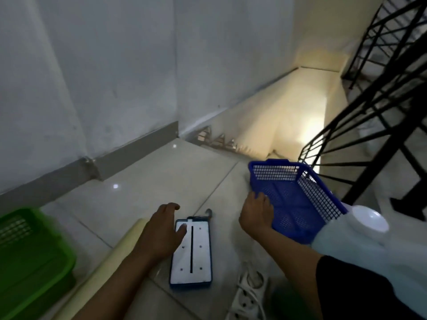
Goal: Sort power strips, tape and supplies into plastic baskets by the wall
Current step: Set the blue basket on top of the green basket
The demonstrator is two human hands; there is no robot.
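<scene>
A pale grey wall [104,65] rises well beyond the left hand [159,232], scuffed in places, with a vertical corner further along toward the right. A grey baseboard [129,155] runs along its foot, slanting up and away from the left of that hand. Glossy light floor tiles [161,181] lie under and ahead of both hands, and a small bright reflection [115,186] shows on them ahead and left of the left hand. Beyond the right hand [256,215], a staircase [288,116] drops away into warm yellow light. A black metal railing [369,112] curves up to the right of that hand.
</scene>
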